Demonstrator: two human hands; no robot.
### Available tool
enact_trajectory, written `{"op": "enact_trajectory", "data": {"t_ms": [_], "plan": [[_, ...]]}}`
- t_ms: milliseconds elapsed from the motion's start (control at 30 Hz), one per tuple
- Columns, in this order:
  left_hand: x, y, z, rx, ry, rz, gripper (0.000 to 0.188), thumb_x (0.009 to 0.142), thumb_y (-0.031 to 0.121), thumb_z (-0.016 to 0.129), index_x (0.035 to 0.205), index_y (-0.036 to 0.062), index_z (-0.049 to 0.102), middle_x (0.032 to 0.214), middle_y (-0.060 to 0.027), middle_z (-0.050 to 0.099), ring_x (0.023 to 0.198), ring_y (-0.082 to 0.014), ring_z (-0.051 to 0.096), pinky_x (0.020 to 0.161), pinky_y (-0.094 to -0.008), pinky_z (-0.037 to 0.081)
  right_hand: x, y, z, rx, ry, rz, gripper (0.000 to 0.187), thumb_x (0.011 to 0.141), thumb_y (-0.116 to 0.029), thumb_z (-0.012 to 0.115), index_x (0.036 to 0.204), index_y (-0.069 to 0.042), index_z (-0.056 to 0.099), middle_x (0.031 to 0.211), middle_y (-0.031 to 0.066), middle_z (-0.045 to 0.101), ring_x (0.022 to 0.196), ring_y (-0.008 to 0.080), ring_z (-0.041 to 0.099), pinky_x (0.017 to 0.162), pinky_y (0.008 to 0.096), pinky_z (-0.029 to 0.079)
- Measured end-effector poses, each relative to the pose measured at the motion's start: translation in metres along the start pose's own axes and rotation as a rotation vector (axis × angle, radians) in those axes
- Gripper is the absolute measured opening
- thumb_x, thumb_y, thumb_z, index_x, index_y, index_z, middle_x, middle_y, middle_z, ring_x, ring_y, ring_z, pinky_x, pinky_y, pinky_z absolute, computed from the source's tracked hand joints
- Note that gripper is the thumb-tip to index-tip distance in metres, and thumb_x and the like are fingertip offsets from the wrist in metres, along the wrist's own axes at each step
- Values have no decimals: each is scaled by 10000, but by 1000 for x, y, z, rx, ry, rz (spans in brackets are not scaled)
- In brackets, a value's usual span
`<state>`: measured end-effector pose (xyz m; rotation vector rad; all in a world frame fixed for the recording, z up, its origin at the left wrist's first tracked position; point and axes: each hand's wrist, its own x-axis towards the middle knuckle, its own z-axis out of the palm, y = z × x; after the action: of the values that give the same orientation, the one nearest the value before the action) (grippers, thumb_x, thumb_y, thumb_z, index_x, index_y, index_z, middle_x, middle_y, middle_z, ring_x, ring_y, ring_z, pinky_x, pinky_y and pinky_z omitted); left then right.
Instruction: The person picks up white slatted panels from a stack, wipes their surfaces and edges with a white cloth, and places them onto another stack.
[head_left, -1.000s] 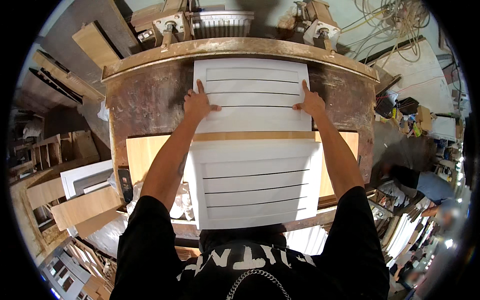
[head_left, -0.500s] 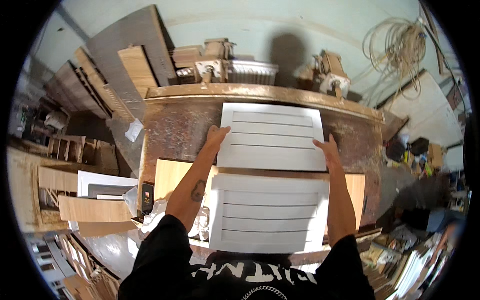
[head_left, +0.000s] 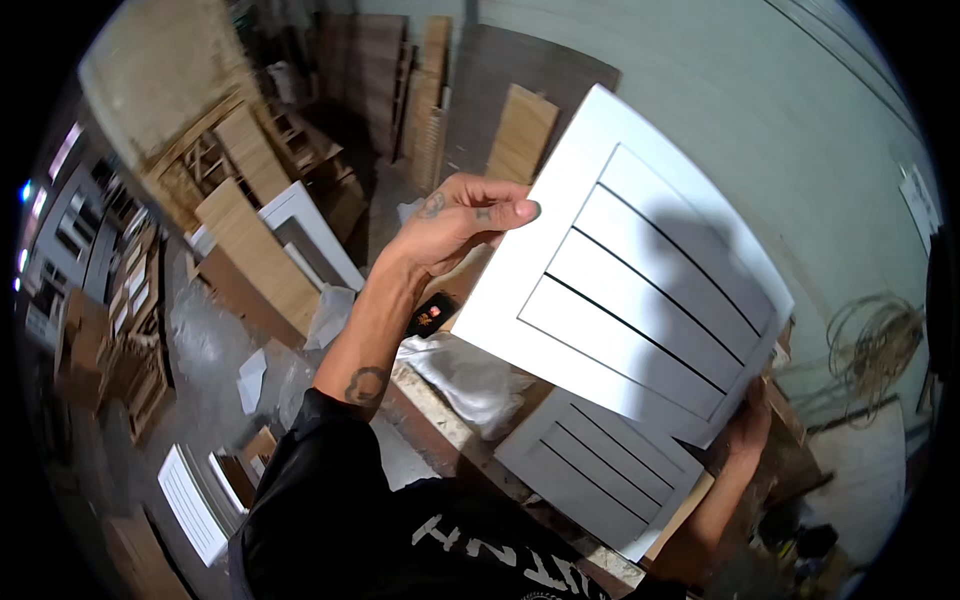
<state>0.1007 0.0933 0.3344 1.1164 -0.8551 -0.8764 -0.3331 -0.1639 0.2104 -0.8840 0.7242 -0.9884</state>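
Note:
A white grooved cabinet door panel [head_left: 640, 270] is held up above the workbench, tilted, with a shadow across its face. My left hand [head_left: 465, 222] grips its left edge, thumb on the front and fingers behind. At the lower right corner my right hand [head_left: 750, 425] holds the panel's other side; its fingers are partly hidden behind the panel. A second white grooved panel [head_left: 600, 465] lies below on the bench, partly covered by the raised one. Beside it sits crumpled white plastic wrap [head_left: 470, 385], with a dark phone [head_left: 432, 314] just beyond.
On the floor to the left stand a stack of white grooved panels [head_left: 195, 505], a white frame [head_left: 312, 235] and wooden boards [head_left: 255, 260]. Tall boards [head_left: 520, 130] lean on the far wall. A coiled cable [head_left: 875, 345] hangs at the right.
The upper panel has been lifted off the bench and tilted, with both my hands on it. My view has swung left, bringing the floor stack into sight.

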Motion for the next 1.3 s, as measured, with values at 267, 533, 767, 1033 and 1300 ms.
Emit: {"op": "enact_trajectory", "data": {"t_ms": [267,533,767,1033,1300], "plan": [[-119,70,-20,92,95,305,323,811,150,712,1055,-55,660,921,-151,687,797,-173,647,730,-296,535,-65,-33,72,-69,-274,-92,510,966,-310,463,1359,7,389,1274,119,509,1138,236,501,979,359,395],[-203,71,-34,206,251,355,289,839,179,680,1020,-45,675,872,-40,613,803,-119,552,725,-263,448,-133,-31,123,-450,-353,-572,477,988,-285,419,1340,35,392,1240,130,516,1119,218,512,954,343,416],[-234,75,-15,321,359,322,323,857,225,628,1026,-50,647,878,-11,553,769,-103,454,679,-235,345,-70,-20,-7,-1113,-198,-1072,413,959,-227,483,1286,23,454,1215,106,516,1066,204,519,920,337,432],[-268,47,-50,64,545,415,276,954,179,521,1071,-53,614,960,-88,671,838,-151,640,733,-275,506,-148,-78,143,-206,-812,-171,680,728,-286,747,1239,92,506,968,83,617,865,142,579,724,285,481],[-272,41,-24,80,652,422,284,953,215,528,1050,-27,639,956,-80,680,823,-144,649,710,-269,519,-157,-95,158,-160,-916,-213,774,773,-348,728,1310,114,416,938,139,610,791,141,561,652,250,471]]}}
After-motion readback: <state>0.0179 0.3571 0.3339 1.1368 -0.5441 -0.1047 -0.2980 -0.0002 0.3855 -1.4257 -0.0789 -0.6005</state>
